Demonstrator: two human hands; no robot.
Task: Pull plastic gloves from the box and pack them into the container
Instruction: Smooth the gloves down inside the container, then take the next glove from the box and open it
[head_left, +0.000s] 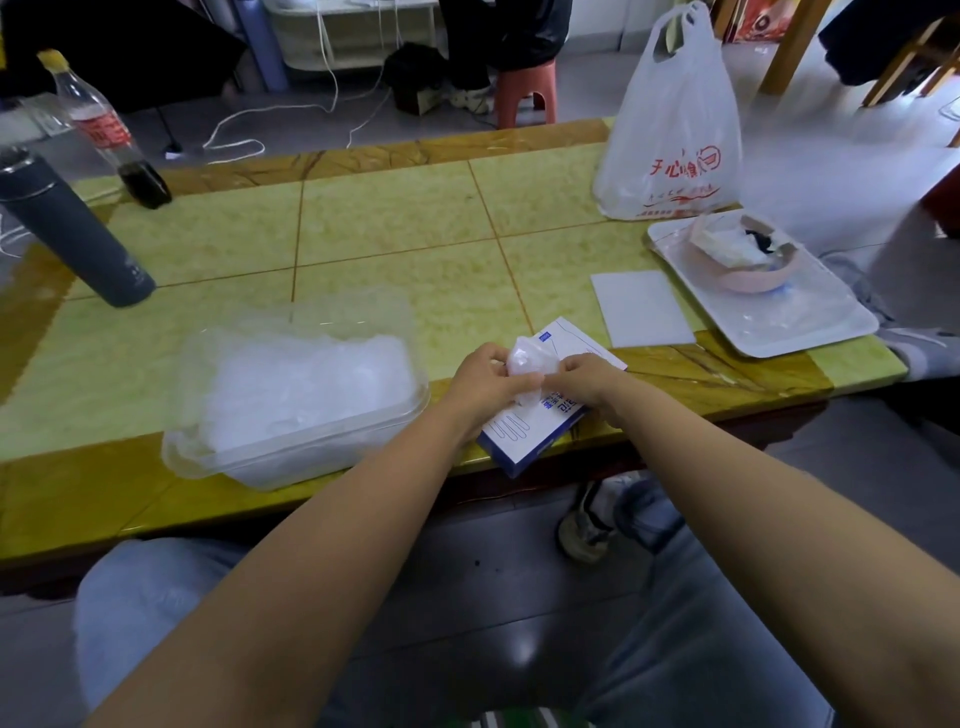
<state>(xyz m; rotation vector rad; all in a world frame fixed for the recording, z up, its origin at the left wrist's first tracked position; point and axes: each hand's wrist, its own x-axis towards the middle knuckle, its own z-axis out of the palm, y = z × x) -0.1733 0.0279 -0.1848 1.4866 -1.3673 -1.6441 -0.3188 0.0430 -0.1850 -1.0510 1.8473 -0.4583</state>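
Glove pinched: left hand, right hand

Glove: thin clear plastic, crumpled into small bunch, pinched between left hand and right hand, just above box.
Box: flat, white with blue edges, blue glove outline printed on top; lay skewed at near table edge, just right of container, middle hidden under hands.
Container: clear rectangular plastic tub, uncovered, upright near table edge.
Packed gloves: cloudy white heap, filled container about to rim.
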